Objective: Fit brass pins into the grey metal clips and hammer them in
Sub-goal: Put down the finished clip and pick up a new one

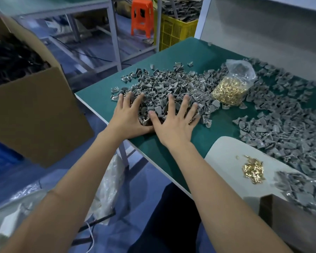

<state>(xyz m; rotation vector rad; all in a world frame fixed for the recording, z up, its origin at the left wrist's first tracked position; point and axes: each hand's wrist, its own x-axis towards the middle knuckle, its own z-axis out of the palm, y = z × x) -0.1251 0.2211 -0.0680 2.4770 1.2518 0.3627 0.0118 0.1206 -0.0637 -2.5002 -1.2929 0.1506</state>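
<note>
Both hands lie flat and spread on the near-left heap of grey metal clips [164, 88], at the corner of the green worktop [193, 52]. The left hand [130, 114] covers the heap's left edge, and the right hand [173, 123] sits just beside it, thumbs nearly meeting. Neither grip holds anything: the fingers are straight and splayed wide, pressing down on the clips, which looks like a way to rake or corral the loose pieces rather than to pick one out.

A clear plastic bag of brass pins [230, 90] stands just right of this heap, within reach of the right hand. A second, smaller scatter of brass pins [253, 169] lies on a pale board [224, 152] at the near right, probably the working supply. A larger spread of grey clips [288, 125] runs along the worktop's right side. An open cardboard box [35, 110] stands left of the worktop. No hammer is visible.
</note>
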